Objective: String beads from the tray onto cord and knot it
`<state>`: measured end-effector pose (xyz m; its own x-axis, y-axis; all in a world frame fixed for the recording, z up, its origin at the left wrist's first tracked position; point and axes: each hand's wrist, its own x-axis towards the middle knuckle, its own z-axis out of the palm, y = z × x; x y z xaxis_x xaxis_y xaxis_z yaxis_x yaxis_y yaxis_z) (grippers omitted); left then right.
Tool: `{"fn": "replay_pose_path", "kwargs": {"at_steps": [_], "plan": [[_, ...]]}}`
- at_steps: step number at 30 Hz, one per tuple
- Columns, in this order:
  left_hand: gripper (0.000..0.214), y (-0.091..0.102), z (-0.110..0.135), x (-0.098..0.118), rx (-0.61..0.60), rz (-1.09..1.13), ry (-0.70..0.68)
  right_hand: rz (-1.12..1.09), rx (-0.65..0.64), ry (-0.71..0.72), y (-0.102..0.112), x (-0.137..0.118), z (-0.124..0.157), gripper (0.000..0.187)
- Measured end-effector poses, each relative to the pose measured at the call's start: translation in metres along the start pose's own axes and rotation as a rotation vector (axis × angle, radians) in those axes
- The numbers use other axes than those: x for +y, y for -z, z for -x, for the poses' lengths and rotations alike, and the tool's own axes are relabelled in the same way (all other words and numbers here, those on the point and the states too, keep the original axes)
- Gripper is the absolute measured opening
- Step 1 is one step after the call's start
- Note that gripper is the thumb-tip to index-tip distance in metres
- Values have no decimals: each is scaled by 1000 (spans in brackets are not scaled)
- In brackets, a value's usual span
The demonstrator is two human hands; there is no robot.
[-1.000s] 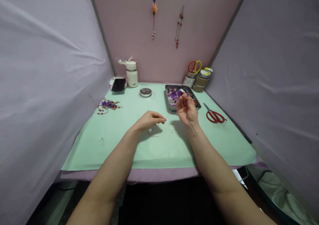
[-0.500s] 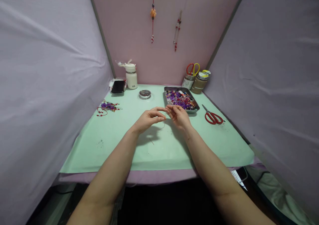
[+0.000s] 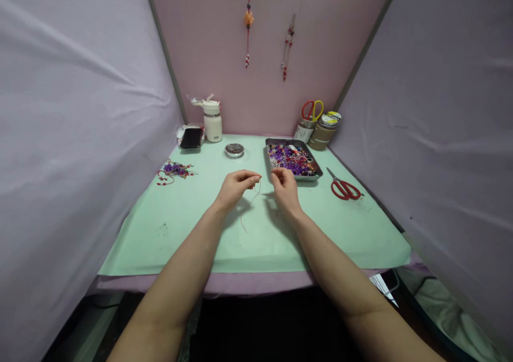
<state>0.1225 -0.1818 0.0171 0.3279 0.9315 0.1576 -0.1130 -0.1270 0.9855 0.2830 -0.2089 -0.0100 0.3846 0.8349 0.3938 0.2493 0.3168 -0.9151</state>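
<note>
Here's the left hand (image 3: 237,190), fingers pinched on the thin red cord (image 3: 258,192), which dangles just below those fingertips, its long axis slanting down and left, nearer the wearer, over the worktop (image 3: 192,233). The right hand (image 3: 286,192) sits across a narrow gap, fingers bunched close together; whether they grip anything, I can't tell. So of the 2, the left is nearer the cord. Both forearms angle inward, fingertips facing each other, and the right hand overlaps the near edge of the metal bead tray (image 3: 310,178) in view.
</note>
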Motion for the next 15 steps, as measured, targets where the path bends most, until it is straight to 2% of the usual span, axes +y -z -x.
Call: {"fn": "replay_pose_path", "kwargs": {"at_steps": [2, 5, 7, 9, 12, 15], "plan": [[27, 0, 0, -1, 2, -38, -15, -192, -43, -60, -3, -4, 2, 14], [25, 0, 1, -2, -20, -110, -44, -499, -175, -233, -8, -10, 5, 20], [23, -1, 1, -2, -23, -143, -53, -591, -254, -347, -11, -13, 7, 25], [23, -1, 0, -3, -12, -157, -57, -580, -326, -426, -11, -15, 8, 28], [25, 0, -1, -5, 5, -165, -46, -467, -369, -391, -10, -16, 9, 26], [26, 0, -2, -6, -20, -168, -18, -317, -293, -214, -9, -16, 10, 19]]}}
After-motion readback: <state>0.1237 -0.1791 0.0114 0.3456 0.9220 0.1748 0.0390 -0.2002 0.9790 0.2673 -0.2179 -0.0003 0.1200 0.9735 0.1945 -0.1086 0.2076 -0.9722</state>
